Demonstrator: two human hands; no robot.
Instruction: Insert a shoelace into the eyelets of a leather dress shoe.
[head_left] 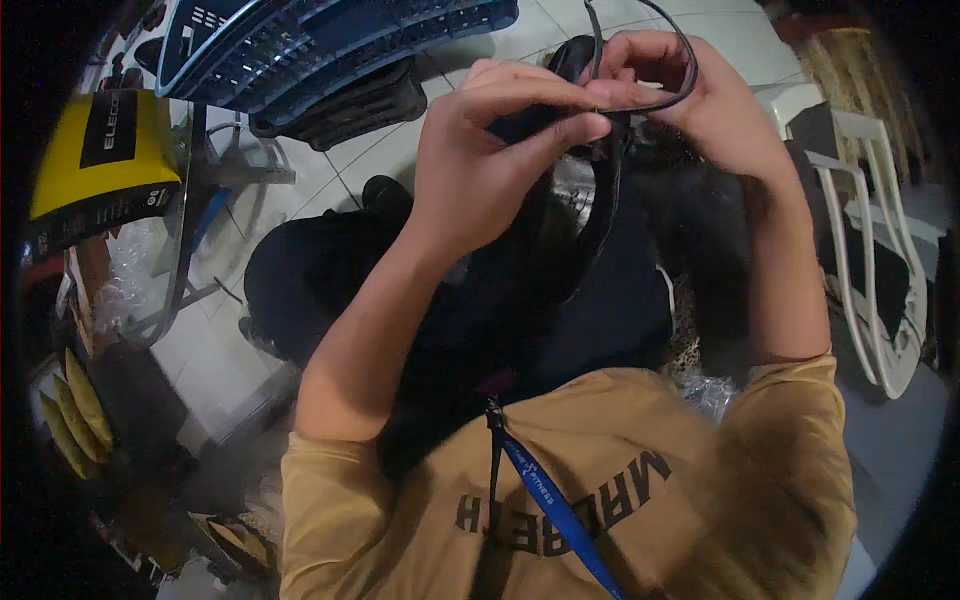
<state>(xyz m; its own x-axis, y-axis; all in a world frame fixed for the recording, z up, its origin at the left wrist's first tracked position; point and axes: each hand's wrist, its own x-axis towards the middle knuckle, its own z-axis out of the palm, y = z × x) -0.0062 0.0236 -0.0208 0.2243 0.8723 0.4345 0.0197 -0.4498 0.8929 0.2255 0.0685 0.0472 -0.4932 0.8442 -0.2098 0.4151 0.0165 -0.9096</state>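
Two hands work a thin black cord, upper centre of frame.
Left hand (500,140) and right hand (690,95) both pinch the thin black looped cord (672,92), which arcs over the right fingers.

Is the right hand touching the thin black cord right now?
Touching. The head view shows the right hand with its fingers pinched on the thin black cord, which loops over them; the left hand meets it at the same spot.

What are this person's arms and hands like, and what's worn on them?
Both forearms are bare, with short mustard-yellow T-shirt sleeves ending above the elbows. The left hand and right hand wear no gloves; no rings or watch are visible. A blue lanyard hangs over the shirt.
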